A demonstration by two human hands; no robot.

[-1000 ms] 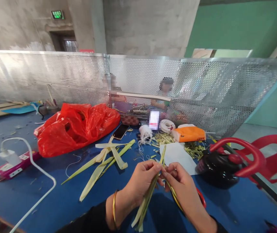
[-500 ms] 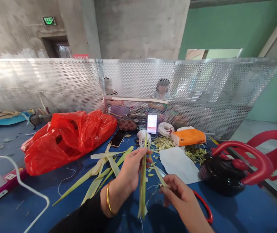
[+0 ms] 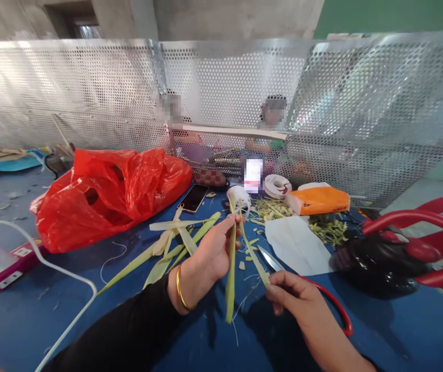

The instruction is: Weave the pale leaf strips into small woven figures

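Note:
My left hand (image 3: 218,249) pinches a folded green leaf strip (image 3: 230,281) near its upper end, and the strip hangs down over the table. A second, paler leaf strip (image 3: 253,254) slants from those fingers to my right hand (image 3: 294,294), whose thumb and fingers are closed on its lower end. Thin white thread (image 3: 235,330) trails below the leaves. Scissors (image 3: 270,258) with red handles lie partly behind my right hand. Several loose leaf strips (image 3: 159,266) are spread on the table left of my left hand.
A red plastic bag (image 3: 116,201) and a phone (image 3: 196,198) lie at the left. Beyond my hands are a white thread bundle (image 3: 239,199), a ribbon roll (image 3: 277,186) and an orange packet (image 3: 318,200). White paper (image 3: 296,245) lies near a black kettle (image 3: 376,266). A perforated metal screen (image 3: 229,82) stands behind.
The view has tilted down, so the table things sit higher. My right hand has drawn the paler strip out a little to the right, farther from the hanging one.

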